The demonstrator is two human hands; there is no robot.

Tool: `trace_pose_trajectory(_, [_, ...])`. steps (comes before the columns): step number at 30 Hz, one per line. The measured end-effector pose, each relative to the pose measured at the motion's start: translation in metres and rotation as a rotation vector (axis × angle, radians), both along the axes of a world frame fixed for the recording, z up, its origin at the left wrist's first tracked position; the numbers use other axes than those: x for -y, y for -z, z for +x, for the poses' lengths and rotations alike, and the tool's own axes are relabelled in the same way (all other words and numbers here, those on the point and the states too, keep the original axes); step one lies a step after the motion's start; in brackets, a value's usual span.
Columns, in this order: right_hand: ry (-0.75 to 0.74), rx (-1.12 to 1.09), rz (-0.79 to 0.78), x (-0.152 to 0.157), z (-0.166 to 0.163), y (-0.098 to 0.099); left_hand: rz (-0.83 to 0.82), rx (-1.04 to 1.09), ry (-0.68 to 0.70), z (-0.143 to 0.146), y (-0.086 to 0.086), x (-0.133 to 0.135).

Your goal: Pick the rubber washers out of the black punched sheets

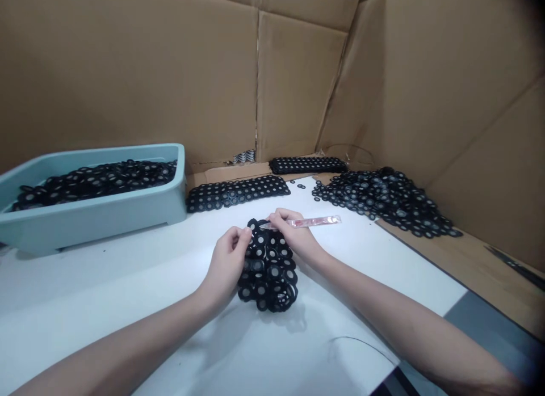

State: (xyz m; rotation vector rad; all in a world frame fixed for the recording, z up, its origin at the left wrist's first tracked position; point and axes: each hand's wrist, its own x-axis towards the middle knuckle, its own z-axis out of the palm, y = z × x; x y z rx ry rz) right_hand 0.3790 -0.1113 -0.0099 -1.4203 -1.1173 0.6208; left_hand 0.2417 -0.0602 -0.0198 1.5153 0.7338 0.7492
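Observation:
A black sheet of punched rings (268, 268) lies on the white table (128, 305) in front of me. My left hand (227, 262) grips its left edge, fingers curled around it. My right hand (293, 234) rests on the sheet's upper right side and holds a clear pink-tinted tool (310, 221) like tweezers, whose tip points left toward the top of the sheet near my left thumb.
A pale blue tray (97, 211) full of black rings stands at the left. Flat ring sheets (236, 193) and a stack of ring sheets (307, 164) lie behind. A loose pile of rings (383, 200) sits at the right. Cardboard walls (170, 72) enclose the table.

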Motion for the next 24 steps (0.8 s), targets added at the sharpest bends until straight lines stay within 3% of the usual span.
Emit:
trace_pose_trajectory(11, [0.043, 0.102, 0.02, 0.001, -0.002, 0.001, 0.158, -0.017, -0.034, 0.004, 0.001, -0.013])
trace_pose_trajectory(20, [0.054, 0.533, -0.005, 0.001, -0.013, 0.002, 0.01, 0.02, 0.019, 0.0, -0.001, 0.0])
trace_pose_trajectory(24, [0.038, 0.407, 0.013, -0.001, -0.007, 0.0, 0.01, 0.018, 0.033, 0.001, -0.002, 0.001])
